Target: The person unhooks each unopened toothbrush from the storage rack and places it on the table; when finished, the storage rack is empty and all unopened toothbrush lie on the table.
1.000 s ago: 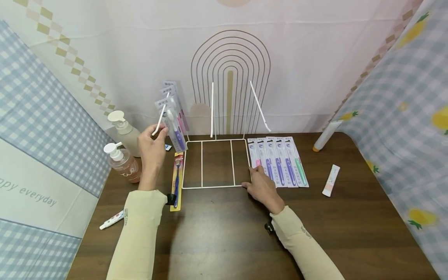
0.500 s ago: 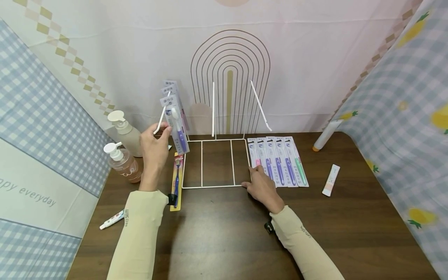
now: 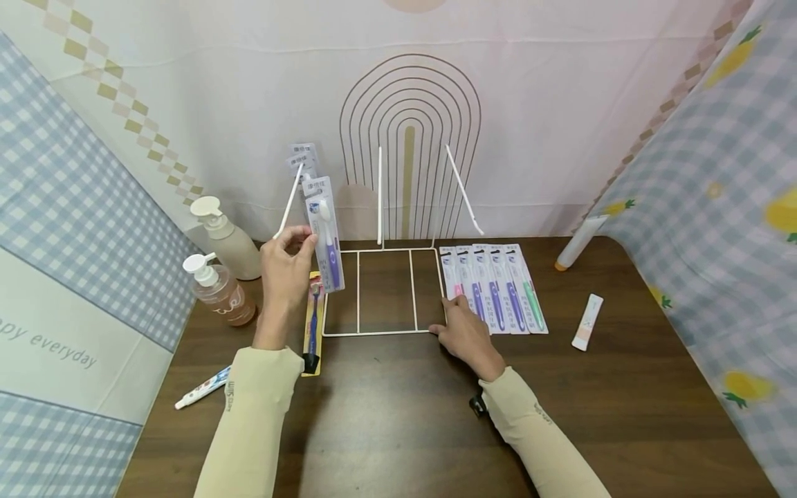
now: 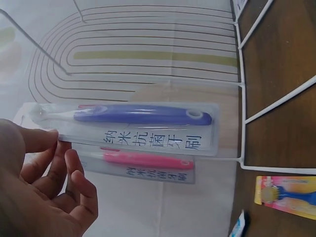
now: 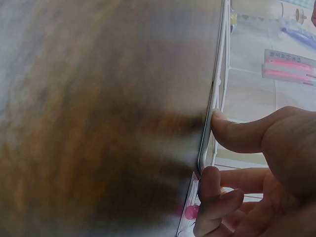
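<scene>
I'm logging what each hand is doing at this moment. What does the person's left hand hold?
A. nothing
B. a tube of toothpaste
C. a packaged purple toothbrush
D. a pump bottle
C: the left hand pinches a packaged purple toothbrush upright beside the white wire rack; the left wrist view shows the fingers on the pack's end.

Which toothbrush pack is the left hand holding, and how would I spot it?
Start at the white wire rack mid-table. At its left edge, the left hand holds up a clear toothbrush pack. Its brush is purple; the pack hanging behind holds a pink one.
</scene>
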The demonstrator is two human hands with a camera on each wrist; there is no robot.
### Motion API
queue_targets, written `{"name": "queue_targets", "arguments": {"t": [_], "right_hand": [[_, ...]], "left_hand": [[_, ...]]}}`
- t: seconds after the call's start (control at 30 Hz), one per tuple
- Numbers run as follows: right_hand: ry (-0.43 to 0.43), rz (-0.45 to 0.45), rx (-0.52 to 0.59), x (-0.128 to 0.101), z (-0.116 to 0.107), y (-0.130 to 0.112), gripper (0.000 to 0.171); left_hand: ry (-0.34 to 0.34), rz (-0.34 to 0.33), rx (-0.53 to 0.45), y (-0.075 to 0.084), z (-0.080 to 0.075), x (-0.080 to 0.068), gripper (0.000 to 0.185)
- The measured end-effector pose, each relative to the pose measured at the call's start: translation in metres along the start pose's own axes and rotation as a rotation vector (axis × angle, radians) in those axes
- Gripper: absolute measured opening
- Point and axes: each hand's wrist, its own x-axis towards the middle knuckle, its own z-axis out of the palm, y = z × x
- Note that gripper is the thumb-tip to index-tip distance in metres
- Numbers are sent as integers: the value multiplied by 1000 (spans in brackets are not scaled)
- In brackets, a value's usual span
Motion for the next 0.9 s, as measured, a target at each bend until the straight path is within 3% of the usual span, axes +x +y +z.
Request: {"name": "queue_targets", "arguments": {"t": [0.3, 0.67, 0.83, 0.9], "right_hand": [[-25, 44, 12, -3, -6, -6, 79], [-3, 24, 32, 6, 8, 9, 82], [-16, 35, 34, -1, -3, -2, 80], [-5, 22, 21, 2, 4, 4, 80]], "left_hand": [[-57, -95, -21, -27, -4, -18, 20], [-35, -235, 34, -67, -22, -39, 26], [-57, -268, 55, -116, -30, -36, 31], [-63, -282, 76, -139, -32, -34, 32]]}}
